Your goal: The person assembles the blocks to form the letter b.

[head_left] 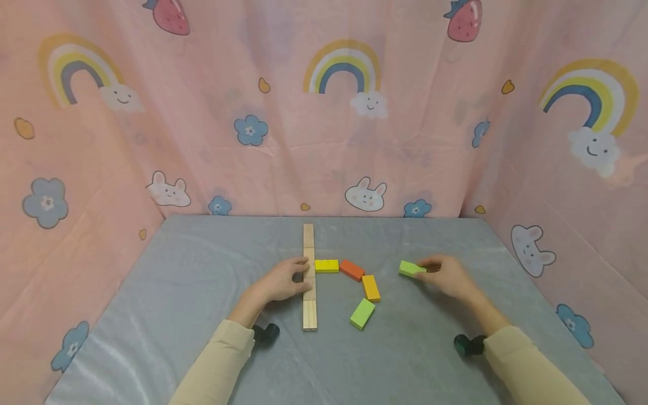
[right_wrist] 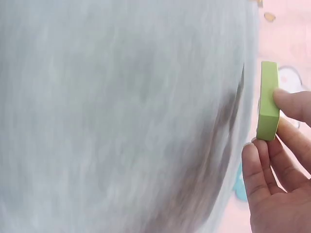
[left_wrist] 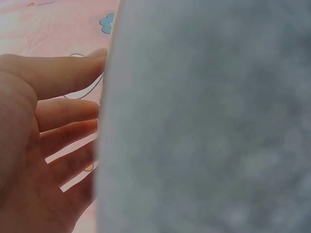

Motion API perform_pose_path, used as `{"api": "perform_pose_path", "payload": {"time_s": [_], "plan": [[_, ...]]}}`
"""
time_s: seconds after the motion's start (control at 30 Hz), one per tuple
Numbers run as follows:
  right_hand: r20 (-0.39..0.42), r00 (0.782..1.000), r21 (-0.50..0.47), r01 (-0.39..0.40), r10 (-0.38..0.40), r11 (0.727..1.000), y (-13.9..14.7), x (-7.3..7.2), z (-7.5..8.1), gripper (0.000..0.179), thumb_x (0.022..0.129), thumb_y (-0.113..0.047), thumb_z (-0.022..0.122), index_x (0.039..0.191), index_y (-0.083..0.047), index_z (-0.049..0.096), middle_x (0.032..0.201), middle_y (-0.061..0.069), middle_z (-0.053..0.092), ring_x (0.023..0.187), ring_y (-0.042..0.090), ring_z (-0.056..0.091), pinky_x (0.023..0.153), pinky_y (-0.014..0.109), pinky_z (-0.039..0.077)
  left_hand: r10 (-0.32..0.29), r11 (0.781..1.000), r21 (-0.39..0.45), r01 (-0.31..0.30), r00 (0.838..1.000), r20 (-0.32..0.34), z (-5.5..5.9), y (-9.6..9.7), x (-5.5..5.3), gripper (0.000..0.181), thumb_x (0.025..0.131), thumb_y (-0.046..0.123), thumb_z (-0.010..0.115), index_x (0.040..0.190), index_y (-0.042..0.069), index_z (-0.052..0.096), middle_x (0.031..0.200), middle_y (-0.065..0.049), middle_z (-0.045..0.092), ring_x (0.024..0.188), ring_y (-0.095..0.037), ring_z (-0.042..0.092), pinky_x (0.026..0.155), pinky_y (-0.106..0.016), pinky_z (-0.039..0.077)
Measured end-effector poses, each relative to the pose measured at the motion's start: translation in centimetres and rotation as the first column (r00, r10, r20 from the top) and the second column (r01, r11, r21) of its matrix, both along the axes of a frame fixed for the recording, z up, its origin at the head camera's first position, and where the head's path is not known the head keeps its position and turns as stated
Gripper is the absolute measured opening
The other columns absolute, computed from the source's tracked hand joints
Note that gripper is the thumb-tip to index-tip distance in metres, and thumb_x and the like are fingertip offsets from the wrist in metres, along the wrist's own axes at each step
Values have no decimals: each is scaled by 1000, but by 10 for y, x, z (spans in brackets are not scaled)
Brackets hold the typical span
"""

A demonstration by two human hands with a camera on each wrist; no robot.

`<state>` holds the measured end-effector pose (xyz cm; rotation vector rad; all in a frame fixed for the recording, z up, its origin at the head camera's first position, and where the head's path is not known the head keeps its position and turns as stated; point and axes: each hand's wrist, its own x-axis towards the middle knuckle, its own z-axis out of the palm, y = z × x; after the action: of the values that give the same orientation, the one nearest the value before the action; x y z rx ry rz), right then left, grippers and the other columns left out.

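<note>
My right hand [head_left: 448, 275] pinches a light green block [head_left: 409, 269] between thumb and fingers, right of the other blocks. The right wrist view shows that block [right_wrist: 268, 104] against the thumb, with the other fingers behind and below it. Beside a straight column of plain wooden blocks [head_left: 310, 315], my left hand [head_left: 280, 280] touches the column with its fingertips, fingers loosely extended. From the column's right side, a yellow block [head_left: 326, 266], a red-orange block [head_left: 351, 270], an amber block [head_left: 371, 288] and a second light green block [head_left: 362, 314] curve rightward and down.
Grey cloth covers the table [head_left: 202, 253]. Pink patterned curtains [head_left: 283, 169] stand behind it and at both sides. Dark devices sit at the left wrist [head_left: 266, 334] and right wrist [head_left: 468, 345], near the sleeve cuffs.
</note>
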<state>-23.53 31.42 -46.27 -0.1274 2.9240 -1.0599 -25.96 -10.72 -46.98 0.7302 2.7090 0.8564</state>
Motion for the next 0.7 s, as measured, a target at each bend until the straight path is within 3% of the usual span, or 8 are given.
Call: {"api": "perform_pose_path", "payload": {"time_s": [0.7], "plan": [[-38, 982, -50, -189, 187, 981, -79, 22, 22, 30, 89, -24, 79, 113, -6, 75, 109, 5, 70, 96, 23, 62, 81, 37, 54, -9, 1000, 4, 9, 1000, 5, 1, -1, 0, 60, 95, 26, 74, 144, -3, 54, 157, -13, 43, 146, -36, 36, 119, -50, 31]]}}
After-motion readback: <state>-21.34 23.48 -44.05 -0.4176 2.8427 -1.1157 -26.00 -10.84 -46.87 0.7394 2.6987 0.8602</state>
